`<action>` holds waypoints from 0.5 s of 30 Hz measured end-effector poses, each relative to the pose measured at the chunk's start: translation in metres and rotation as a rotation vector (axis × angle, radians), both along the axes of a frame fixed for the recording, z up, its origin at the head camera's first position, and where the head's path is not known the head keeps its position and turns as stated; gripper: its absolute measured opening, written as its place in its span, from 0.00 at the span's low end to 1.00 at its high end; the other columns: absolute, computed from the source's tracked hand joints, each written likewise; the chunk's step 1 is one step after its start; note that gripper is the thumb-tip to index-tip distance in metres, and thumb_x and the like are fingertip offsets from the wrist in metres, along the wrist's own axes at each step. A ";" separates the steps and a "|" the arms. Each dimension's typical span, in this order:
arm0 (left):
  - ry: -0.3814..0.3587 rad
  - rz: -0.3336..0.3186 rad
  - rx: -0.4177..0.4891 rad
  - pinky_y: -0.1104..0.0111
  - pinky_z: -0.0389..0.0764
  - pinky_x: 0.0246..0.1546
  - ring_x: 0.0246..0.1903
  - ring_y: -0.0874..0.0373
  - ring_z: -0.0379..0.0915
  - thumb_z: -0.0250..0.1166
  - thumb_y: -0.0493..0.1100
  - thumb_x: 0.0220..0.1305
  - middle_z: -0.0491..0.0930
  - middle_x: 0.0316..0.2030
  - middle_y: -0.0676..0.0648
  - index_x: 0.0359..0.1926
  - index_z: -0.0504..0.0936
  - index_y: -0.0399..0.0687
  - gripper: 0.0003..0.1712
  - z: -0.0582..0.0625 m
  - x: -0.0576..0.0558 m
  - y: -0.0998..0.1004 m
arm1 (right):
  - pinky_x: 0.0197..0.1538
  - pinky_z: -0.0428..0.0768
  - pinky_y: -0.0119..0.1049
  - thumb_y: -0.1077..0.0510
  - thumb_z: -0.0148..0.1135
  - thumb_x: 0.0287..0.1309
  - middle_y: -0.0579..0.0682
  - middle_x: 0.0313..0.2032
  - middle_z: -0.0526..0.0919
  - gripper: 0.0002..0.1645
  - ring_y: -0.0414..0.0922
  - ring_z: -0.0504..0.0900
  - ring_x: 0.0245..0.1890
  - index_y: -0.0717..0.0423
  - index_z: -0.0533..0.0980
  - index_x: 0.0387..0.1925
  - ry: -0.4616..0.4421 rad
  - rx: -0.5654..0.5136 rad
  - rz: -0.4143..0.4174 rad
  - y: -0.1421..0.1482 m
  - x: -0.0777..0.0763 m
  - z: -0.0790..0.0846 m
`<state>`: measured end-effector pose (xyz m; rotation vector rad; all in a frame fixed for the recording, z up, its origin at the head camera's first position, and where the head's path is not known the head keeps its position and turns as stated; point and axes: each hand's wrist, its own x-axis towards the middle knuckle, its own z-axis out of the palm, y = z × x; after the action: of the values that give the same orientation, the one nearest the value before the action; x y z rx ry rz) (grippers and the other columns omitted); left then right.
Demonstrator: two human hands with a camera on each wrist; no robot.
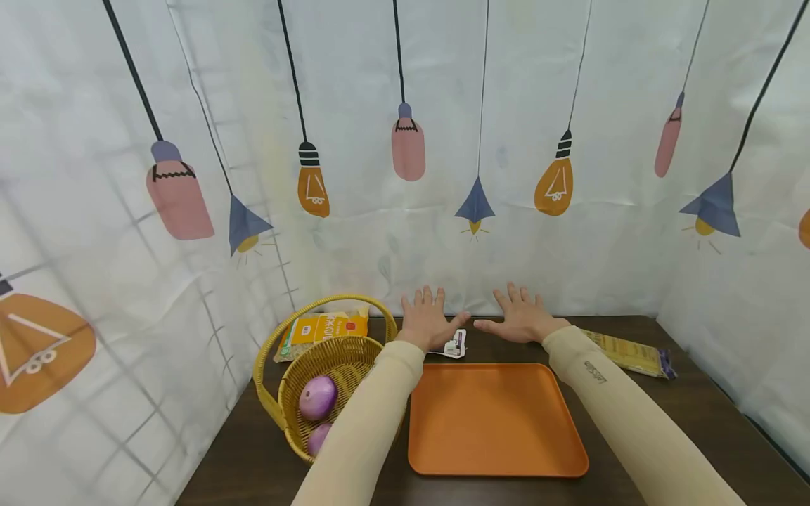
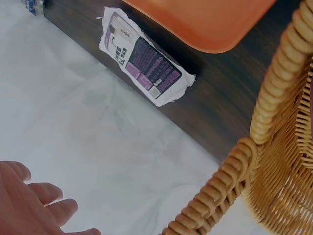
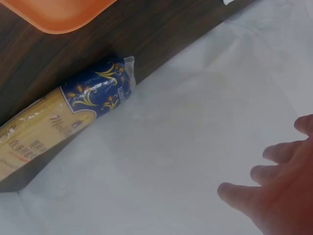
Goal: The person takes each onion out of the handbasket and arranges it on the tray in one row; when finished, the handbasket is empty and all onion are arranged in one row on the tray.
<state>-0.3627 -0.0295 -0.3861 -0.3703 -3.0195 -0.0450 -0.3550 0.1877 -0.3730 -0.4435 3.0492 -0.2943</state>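
Note:
Both hands are held out side by side with fingers spread, holding nothing. The left hand [image 1: 430, 325] hovers near a small white and purple packet [image 1: 455, 344], which it partly hides in the head view. My right hand [image 1: 522, 318] is beyond the back edge of an orange tray [image 1: 496, 422]. Closest to the right forearm lies a clear bag of pasta [image 1: 633, 357] with a blue end. Left of the tray stands a yellow wicker basket [image 1: 268, 404] holding two purple onions [image 1: 318, 398]; the left sleeve covers part of it.
Behind the basket lies a yellow and orange bag of grain [image 1: 325, 327]. A white curtain [image 1: 354, 260] printed with lamps hangs along the back and sides of the dark wooden table [image 1: 234, 464]. The basket's tall handle [image 2: 205, 205] arches upward.

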 end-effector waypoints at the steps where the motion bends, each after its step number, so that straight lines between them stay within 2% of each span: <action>1: 0.004 -0.006 -0.005 0.39 0.43 0.68 0.74 0.42 0.43 0.30 0.80 0.62 0.46 0.75 0.38 0.77 0.47 0.51 0.54 -0.001 0.000 -0.001 | 0.65 0.39 0.71 0.18 0.41 0.56 0.70 0.74 0.39 0.62 0.70 0.39 0.72 0.58 0.47 0.76 0.005 -0.004 0.003 0.000 0.001 0.000; 7: 0.029 -0.083 -0.027 0.40 0.41 0.68 0.74 0.42 0.41 0.29 0.81 0.61 0.45 0.76 0.39 0.78 0.44 0.51 0.55 -0.010 0.008 -0.013 | 0.65 0.41 0.71 0.19 0.43 0.56 0.69 0.74 0.42 0.62 0.70 0.42 0.72 0.58 0.48 0.76 0.066 -0.015 0.031 0.001 0.009 -0.013; 10: -0.001 -0.136 -0.004 0.41 0.38 0.69 0.75 0.43 0.37 0.30 0.80 0.62 0.42 0.76 0.40 0.78 0.42 0.52 0.54 -0.017 0.017 -0.019 | 0.65 0.42 0.72 0.21 0.44 0.57 0.70 0.74 0.42 0.61 0.71 0.41 0.72 0.60 0.48 0.76 0.088 -0.033 0.049 0.003 0.016 -0.025; 15: -0.031 -0.211 0.056 0.44 0.43 0.70 0.75 0.46 0.37 0.31 0.80 0.62 0.42 0.77 0.43 0.78 0.40 0.54 0.53 -0.028 0.039 -0.028 | 0.66 0.44 0.70 0.23 0.48 0.58 0.70 0.74 0.42 0.60 0.71 0.43 0.71 0.60 0.48 0.75 0.140 -0.110 0.084 0.004 0.029 -0.041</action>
<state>-0.3240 -0.0571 -0.4141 -0.6865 -2.9881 -0.1527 -0.3255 0.1914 -0.4141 -0.6216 3.1490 -0.4470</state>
